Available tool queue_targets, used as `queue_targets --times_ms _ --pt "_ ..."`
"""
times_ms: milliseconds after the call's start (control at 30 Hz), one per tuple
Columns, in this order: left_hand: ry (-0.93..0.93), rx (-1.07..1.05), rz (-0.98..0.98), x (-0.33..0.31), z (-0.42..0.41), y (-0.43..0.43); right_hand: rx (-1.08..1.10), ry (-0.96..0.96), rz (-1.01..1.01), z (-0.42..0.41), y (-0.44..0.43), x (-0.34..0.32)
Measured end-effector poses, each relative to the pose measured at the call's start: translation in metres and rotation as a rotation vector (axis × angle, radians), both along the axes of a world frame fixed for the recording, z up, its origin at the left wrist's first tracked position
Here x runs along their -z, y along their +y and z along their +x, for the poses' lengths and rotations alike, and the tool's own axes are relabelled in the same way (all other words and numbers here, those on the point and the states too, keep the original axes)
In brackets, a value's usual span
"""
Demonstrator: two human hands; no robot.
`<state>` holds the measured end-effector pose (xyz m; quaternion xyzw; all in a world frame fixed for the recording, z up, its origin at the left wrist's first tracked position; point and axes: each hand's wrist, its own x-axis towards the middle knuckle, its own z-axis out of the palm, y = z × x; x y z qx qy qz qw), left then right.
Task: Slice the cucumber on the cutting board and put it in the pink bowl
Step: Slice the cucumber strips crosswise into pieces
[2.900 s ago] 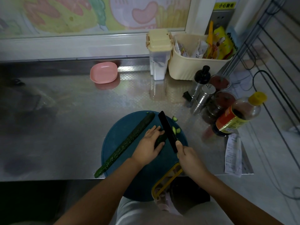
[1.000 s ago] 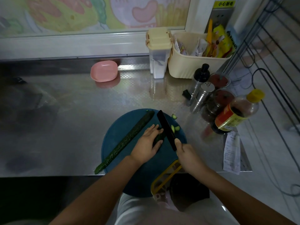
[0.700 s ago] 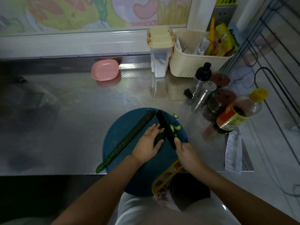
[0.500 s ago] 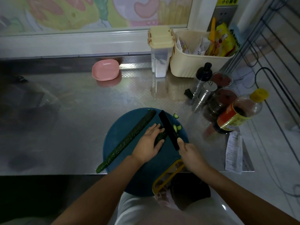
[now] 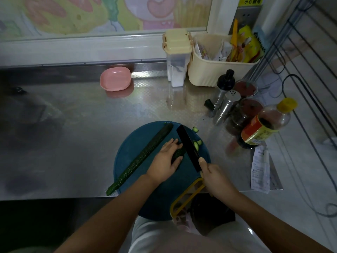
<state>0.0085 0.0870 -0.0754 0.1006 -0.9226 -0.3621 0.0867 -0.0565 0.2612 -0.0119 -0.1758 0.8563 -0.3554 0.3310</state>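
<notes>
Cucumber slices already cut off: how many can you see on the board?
3 visible: one cucumber slice near the cutting board's far right edge, two slices overlapping just right of the knife blade. The blade may hide more.

At the top right you can make out a small yellow sign (image 5: 252, 1) on the wall above the grey socket plate (image 5: 246, 16), printed with four dark Chinese characters that look like 小心触电, though the last two are not sharp. The orange-and-yellow label (image 5: 258, 131) on the tilted dark sauce bottle with the yellow cap, the white paper receipt (image 5: 259, 169) on the steel surface and the yellow snack packets (image 5: 249, 45) in the cream basket all carry print, but you cannot read any of it.
</notes>
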Motion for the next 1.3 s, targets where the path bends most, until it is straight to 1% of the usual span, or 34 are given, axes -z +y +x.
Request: queue_targets --times_ms 300,433,533,700,1033,1300 --pt "0.022 -0.007 0.008 0.000 0.000 0.001 -0.018 0.053 0.060 0.002 -0.005 0.002" --pt "0.025 -0.009 0.017 0.000 0.001 0.002 -0.029 0.108 0.104 0.004 -0.010 0.014" --pt "0.027 -0.010 0.017 -0.001 0.001 0.002 -0.003 0.133 0.101 0.013 -0.010 0.025" --pt "0.025 -0.007 0.016 -0.002 0.001 0.002 0.012 0.111 0.078 0.018 -0.009 0.024" --pt "0.031 -0.016 0.005 -0.001 0.002 0.001 -0.015 0.051 0.039 -0.009 -0.009 0.009" --pt "0.029 -0.019 0.015 -0.001 0.002 0.001 -0.014 0.040 0.017 0.001 -0.001 0.001"
